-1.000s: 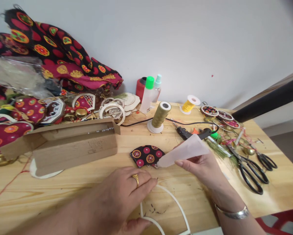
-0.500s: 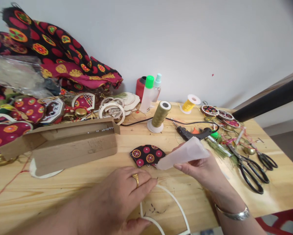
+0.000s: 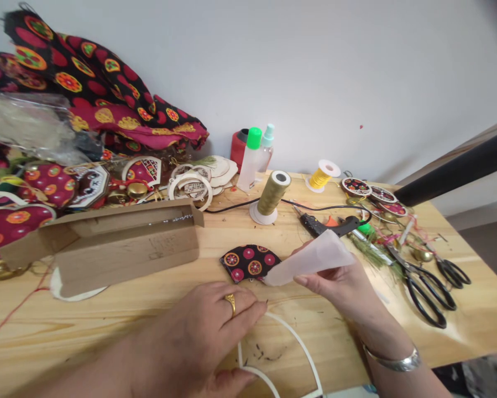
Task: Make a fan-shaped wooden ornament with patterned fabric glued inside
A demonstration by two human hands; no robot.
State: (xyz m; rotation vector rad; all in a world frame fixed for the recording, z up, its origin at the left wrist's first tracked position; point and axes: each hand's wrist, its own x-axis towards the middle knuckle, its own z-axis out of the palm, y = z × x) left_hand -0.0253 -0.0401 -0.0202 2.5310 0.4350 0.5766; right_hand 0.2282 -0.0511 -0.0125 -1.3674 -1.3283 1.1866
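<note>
At the pale wooden tabletop (image 3: 57, 337), I list: black dotted fan-shaped fabric piece (image 3: 250, 263), lying flat; translucent white plastic bottle (image 3: 308, 258), tilted at the piece's lower right corner, clasped in my right hand (image 3: 345, 287); thin white fan-shaped frame (image 3: 304, 350), beneath my half-curled left hand (image 3: 219, 326), grip unclear.

Tabletop (image 3: 53, 331) open front left; back and right crowded.
From where I stand, box (image 3: 127, 257) walls off the left rear, narrow lane between it and fan piece (image 3: 248, 262). Bare strip behind fan piece, then spool (image 3: 272, 193) and glue gun (image 3: 329, 226) block, cord (image 3: 231, 208) trailing across. Bottle (image 3: 304, 262) bridges fan piece to right hand (image 3: 339, 282); scissors (image 3: 430, 286) crowd that hand's outer side.
</note>
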